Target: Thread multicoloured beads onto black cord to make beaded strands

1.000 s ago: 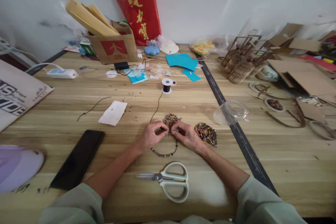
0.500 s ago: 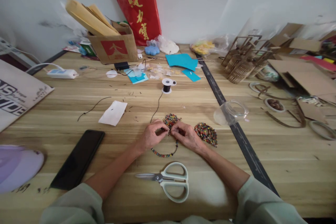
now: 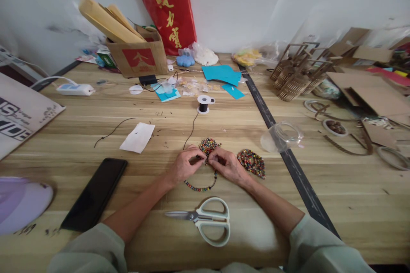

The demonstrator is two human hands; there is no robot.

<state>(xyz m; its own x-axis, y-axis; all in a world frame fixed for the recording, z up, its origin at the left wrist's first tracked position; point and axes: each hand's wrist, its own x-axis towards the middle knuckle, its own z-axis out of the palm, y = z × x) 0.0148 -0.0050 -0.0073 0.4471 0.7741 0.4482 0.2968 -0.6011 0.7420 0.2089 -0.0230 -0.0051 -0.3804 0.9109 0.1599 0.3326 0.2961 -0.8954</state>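
My left hand (image 3: 188, 164) and my right hand (image 3: 228, 164) meet with pinched fingertips just in front of a pile of small multicoloured beads (image 3: 209, 145). A dark cord (image 3: 193, 130) runs from a white spool of black cord (image 3: 203, 105) down to my left hand. Below the hands hangs a curved beaded string (image 3: 198, 188), its right end rising to my right fingers. Whatever is between the fingertips is too small to make out. To the right of my right hand lies a coiled heap of beads (image 3: 251, 163). Scissors (image 3: 205, 219) with pale handles lie closer to me.
A black phone (image 3: 96, 194) and a white paper piece (image 3: 137, 137) lie to the left. A clear plastic container (image 3: 282, 136) sits at the right by the dark strip. Small woven baskets (image 3: 296, 79) and a cardboard box (image 3: 137, 57) stand farther back.
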